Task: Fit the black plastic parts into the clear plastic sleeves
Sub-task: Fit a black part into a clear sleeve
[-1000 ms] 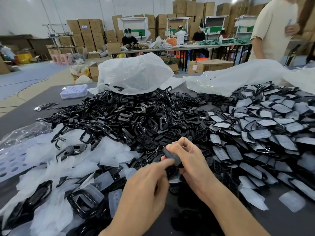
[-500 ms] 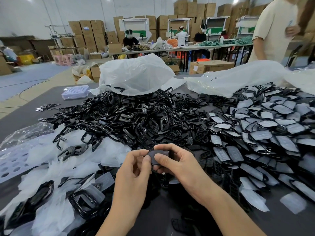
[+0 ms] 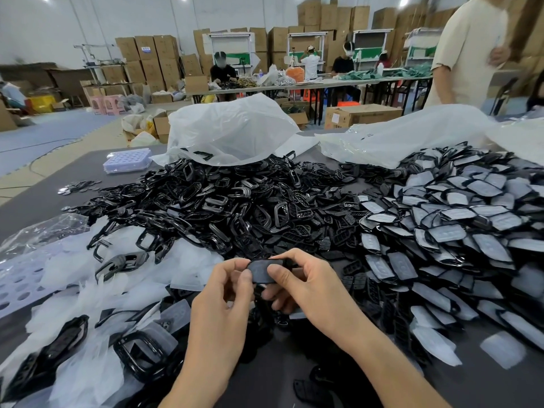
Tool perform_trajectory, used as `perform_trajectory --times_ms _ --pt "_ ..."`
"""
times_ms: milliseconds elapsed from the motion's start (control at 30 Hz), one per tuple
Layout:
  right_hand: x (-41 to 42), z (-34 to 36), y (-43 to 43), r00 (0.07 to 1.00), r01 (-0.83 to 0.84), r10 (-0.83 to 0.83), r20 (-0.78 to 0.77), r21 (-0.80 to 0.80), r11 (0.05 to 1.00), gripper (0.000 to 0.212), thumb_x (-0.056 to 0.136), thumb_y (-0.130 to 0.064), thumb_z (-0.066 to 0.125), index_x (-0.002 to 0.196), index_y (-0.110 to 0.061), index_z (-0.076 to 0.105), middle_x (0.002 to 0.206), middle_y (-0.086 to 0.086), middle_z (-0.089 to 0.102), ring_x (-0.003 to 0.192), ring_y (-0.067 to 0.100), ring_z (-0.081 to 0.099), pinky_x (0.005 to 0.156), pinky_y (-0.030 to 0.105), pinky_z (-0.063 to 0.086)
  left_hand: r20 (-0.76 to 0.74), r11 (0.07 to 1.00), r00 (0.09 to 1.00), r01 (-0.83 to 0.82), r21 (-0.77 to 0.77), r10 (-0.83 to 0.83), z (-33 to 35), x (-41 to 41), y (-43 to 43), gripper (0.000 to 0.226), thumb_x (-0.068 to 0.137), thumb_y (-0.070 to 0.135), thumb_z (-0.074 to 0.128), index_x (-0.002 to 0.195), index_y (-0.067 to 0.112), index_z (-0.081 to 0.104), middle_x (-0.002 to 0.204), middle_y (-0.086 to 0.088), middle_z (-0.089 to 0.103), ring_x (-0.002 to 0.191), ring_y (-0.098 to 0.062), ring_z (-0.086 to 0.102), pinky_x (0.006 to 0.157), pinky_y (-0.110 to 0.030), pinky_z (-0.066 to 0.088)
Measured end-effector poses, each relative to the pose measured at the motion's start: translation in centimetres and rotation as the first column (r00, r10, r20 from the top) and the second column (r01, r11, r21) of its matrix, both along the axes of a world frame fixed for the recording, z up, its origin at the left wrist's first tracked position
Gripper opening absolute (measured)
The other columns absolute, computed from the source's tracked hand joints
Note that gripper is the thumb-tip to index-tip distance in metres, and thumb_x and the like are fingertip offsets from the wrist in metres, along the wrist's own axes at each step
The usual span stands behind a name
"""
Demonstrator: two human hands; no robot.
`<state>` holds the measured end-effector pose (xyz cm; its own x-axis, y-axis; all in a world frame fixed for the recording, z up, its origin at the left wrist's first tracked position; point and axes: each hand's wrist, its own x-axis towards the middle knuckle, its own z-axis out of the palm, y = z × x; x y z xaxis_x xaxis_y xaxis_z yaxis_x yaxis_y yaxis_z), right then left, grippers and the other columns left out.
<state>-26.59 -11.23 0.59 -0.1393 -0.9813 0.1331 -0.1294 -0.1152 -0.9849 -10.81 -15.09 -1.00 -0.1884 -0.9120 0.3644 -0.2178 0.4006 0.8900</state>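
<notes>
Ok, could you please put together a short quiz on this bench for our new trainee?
1. True or false: the left hand and the right hand both pinch one black part.
2. The heap of sleeved parts lies on the person's: A) left; B) right; C) lap.
3. Fill in: the heap of bare black parts lies in front of a ____ plastic bag.
Key: 1 true; 2 B; 3 white.
</notes>
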Motion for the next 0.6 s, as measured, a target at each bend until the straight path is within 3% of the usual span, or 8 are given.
perform_trajectory --times_ms 100,167,233,300,367,433,500,600 --pt "-0.9 0.2 -0.3 0.997 0.069 -0.068 0.034 -0.032 0.997 0.007 0.102 -0.022 0.061 0.104 -0.024 0.067 0.081 0.008 0.078 0.061 0.016 0.069 0.051 0.023 0.051 0.007 0.999 1.0 0.019 -0.034 -0.018 -0.3 0.0 0.2 0.017 0.092 0.054 0.045 0.106 0.053 0.056 0.09 0.015 0.07 0.075 -0.013 0.066 0.067 -0.027 0.054" --pt "-2.6 0.8 -0.3 0.96 0.246 -0.233 0.158 -0.069 0.967 0.01 0.102 -0.019 0.059 0.109 -0.017 0.065 0.083 0.007 0.078 0.062 0.015 0.071 0.051 0.02 0.052 0.033 0.996 0.998 0.049 -0.069 -0.046 -0.5 0.0 0.5 0.024 0.09 0.058 0.042 0.11 0.054 0.053 0.093 0.014 0.069 0.075 -0.016 0.064 0.064 -0.024 0.05" --pt "-5.2 1.3 0.1 0.836 0.474 -0.41 0.364 -0.104 0.874 0.016 0.1 -0.02 0.058 0.114 -0.013 0.064 0.086 0.005 0.079 0.066 0.013 0.073 0.053 0.018 0.054 0.07 0.994 0.995 0.075 -0.085 -0.07 -0.5 -0.1 0.7 0.023 0.091 0.058 0.041 0.111 0.055 0.052 0.094 0.014 0.068 0.078 -0.017 0.063 0.062 -0.02 0.048" --pt "-8.1 1.8 1.1 0.659 0.687 -0.526 0.538 -0.148 0.711 0.028 0.099 -0.021 0.06 0.127 -0.017 0.059 0.087 0.003 0.079 0.071 0.011 0.073 0.059 0.019 0.056 0.097 0.992 0.992 0.088 -0.092 -0.079 -0.5 -0.1 0.7 0.023 0.091 0.057 0.04 0.11 0.056 0.051 0.096 0.015 0.067 0.08 -0.015 0.063 0.061 -0.014 0.047" --pt "-10.1 2.0 1.8 0.513 0.82 -0.59 0.623 -0.152 0.552 0.063 0.098 -0.023 0.066 0.153 -0.021 0.036 0.09 0.005 0.077 0.074 0.011 0.073 0.066 0.021 0.057 0.125 0.991 0.989 0.094 -0.099 -0.082 -0.4 -0.2 0.8 0.023 0.09 0.056 0.04 0.11 0.057 0.051 0.095 0.016 0.067 0.079 -0.014 0.062 0.061 -0.01 0.045" --pt "-10.9 2.0 2.3 0.442 0.872 -0.631 0.638 -0.14 0.469 0.085 0.1 -0.024 0.066 0.162 -0.023 0.009 0.095 0.006 0.075 0.073 0.011 0.072 0.069 0.021 0.057 0.154 0.988 0.983 0.113 -0.107 -0.096 -0.4 -0.2 0.9 0.021 0.09 0.054 0.039 0.109 0.059 0.049 0.092 0.014 0.067 0.077 -0.014 0.062 0.06 -0.014 0.046" --pt "-10.4 1.8 2.1 0.473 0.862 -0.661 0.583 -0.152 0.483 0.083 0.101 -0.024 0.064 0.163 -0.026 0.008 0.098 0.006 0.075 0.073 0.011 0.072 0.068 0.02 0.057 0.184 0.987 0.977 0.125 -0.101 -0.105 -0.4 -0.2 1.0 0.021 0.091 0.053 0.039 0.107 0.064 0.048 0.088 0.01 0.067 0.072 -0.015 0.061 0.058 -0.02 0.046" --pt "-8.3 1.4 1.1 0.651 0.749 -0.653 0.389 -0.186 0.636 0.066 0.103 -0.022 0.058 0.159 -0.033 0.025 0.099 -0.003 0.078 0.077 0.014 0.075 0.066 0.02 0.059 0.255 0.984 0.959 0.149 -0.093 -0.121 -0.4 -0.1 1.1 0.023 0.09 0.056 0.036 0.109 0.067 0.045 0.088 0.016 0.065 0.065 -0.01 0.058 0.057 -0.016 0.044"
